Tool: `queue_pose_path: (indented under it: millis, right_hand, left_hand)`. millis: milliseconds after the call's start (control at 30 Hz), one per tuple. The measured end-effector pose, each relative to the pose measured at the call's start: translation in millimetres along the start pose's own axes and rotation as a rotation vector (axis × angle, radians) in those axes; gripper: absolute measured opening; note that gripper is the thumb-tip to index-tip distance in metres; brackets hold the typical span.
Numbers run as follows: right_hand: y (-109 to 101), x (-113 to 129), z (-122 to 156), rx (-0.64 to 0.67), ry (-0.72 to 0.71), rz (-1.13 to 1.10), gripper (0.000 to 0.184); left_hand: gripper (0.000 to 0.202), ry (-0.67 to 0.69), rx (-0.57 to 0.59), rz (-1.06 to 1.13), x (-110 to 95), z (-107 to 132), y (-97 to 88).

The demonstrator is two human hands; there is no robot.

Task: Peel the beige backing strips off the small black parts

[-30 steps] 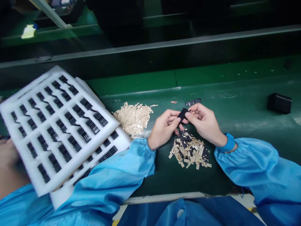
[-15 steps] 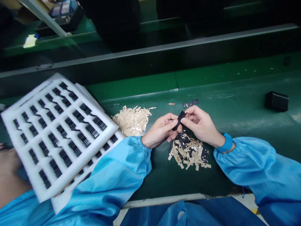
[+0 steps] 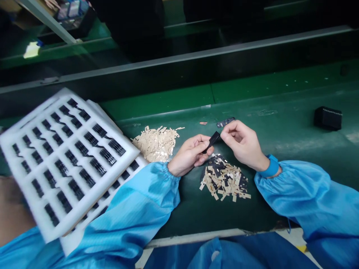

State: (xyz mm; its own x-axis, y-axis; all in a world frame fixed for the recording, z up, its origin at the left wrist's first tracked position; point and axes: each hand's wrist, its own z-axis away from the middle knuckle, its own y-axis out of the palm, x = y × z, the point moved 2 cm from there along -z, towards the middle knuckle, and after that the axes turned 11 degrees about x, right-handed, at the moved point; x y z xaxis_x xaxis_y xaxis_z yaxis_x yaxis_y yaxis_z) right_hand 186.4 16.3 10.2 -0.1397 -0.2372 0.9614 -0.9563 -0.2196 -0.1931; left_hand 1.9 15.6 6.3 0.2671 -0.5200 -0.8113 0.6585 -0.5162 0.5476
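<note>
My left hand point(image 3: 193, 151) is closed on a small, flat black strip-shaped part point(image 3: 212, 142), which tilts up to the right. At the part's upper end, my right hand point(image 3: 241, 142) has its thumb and forefinger pressed together; whether they hold a small piece or touch the part cannot be made out. Below both hands lies a heap of cream and black strips point(image 3: 226, 177). A pile of cream-coloured strips point(image 3: 157, 142) sits left of my left hand. Just beyond my right fingertips rests a dark flat piece point(image 3: 225, 122) with light spots.
Stacked white foam trays point(image 3: 63, 149) with black multi-strip parts in their slots stand at the left. A black box-like object point(image 3: 328, 118) is on the green work surface point(image 3: 291, 142) at right. A rail point(image 3: 179, 61) runs across behind. Another person's blurred arm point(image 3: 14, 209) shows at far left.
My right hand has drawn back slightly to the right, off the middle of the black part, which now shows more fully in my left hand. The view has shifted a little.
</note>
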Motion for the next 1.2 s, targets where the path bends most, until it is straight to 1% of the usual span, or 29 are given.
queue_pose_path:
  millis: [167, 300, 533, 767, 900, 933, 967, 1100, 1200]
  right_hand:
    - [0, -1, 0, -0.007, 0.005, 0.014, 0.011]
    - [0, -1, 0, -0.009, 0.047, -0.024, 0.015]
    - [1, -4, -1, 0.020, 0.116, -0.141, 0.025]
    - [2, -3, -2, 0.037, 0.141, -0.177, 0.026]
    - [2, -2, -3, -0.058, 0.137, -0.160, 0.028]
    - [2, -1, -3, -0.063, 0.141, -0.164, 0.029]
    - [4, 0, -3, -0.040, 0.146, -0.172, 0.031]
    - [14, 4, 3, 0.142, 0.153, -0.200, 0.031]
    - [21, 3, 9, 0.166, 0.169, -0.340, 0.029]
  left_hand:
    - [0.031, -0.028, 0.027, -0.002, -1, 0, 1.7]
    - [0.030, -0.050, 0.044, -0.009, 0, 0, 2.4]
    - [0.029, -0.012, 0.047, 0.017, 0, 1, 3.8]
    - [0.028, -0.011, 0.044, 0.030, 0, 0, 3.4]
    - [0.029, -0.005, 0.017, 0.061, 2, -1, 0.8]
    - [0.029, -0.006, 0.016, 0.068, 2, -1, 0.4]
    - [0.030, -0.007, 0.020, 0.073, 2, -1, 0.3]
    - [0.030, -0.023, 0.089, 0.064, 2, 0, 1.3]
    - [0.033, -0.053, 0.166, 0.045, 3, 1, 2.5]
